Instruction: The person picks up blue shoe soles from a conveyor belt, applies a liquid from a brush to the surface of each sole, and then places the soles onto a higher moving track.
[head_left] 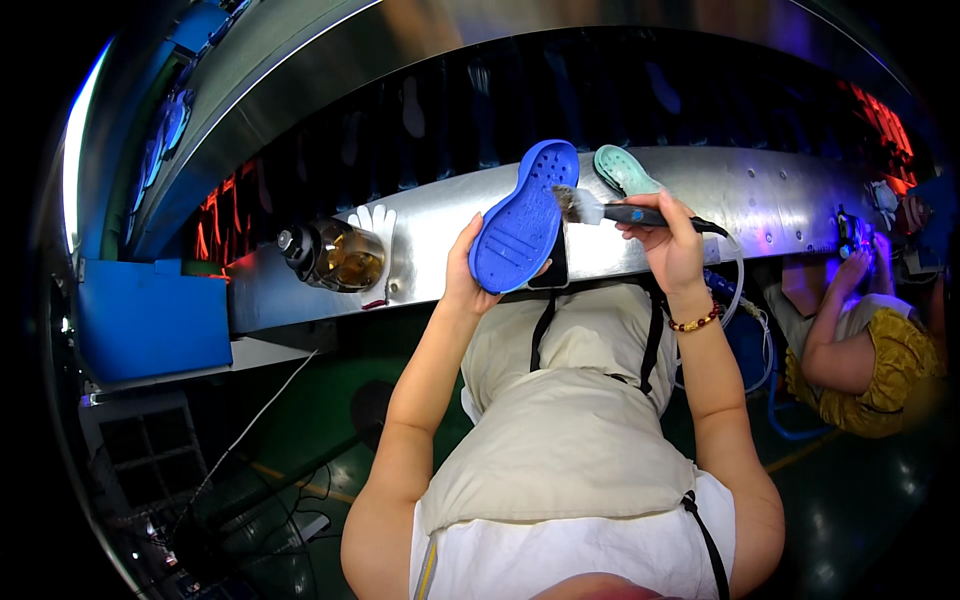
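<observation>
My left hand (pixel 466 272) grips a blue shoe sole (pixel 518 232) by its left edge and underside, holding it tilted up over the front of the metal bench. Perforations dot its upper end, and ridges cross its lower part. In my right hand (pixel 672 245) is a brush (pixel 632 213) with a black handle, held like a pen. Its bristles meet the sole's right side near the narrow middle. From the handle's end a black lead runs on into a pale tube (pixel 740 270). A mint-green sole (pixel 622 170) lies on the bench just beyond the brush.
On the metal bench (pixel 430 215) to the left are a lidded bottle of amber liquid (pixel 345 258) and a white glove (pixel 376 222). Behind runs a dark channel holding several soles, with red glows at both ends. At right, another person (pixel 865 350) works under violet light.
</observation>
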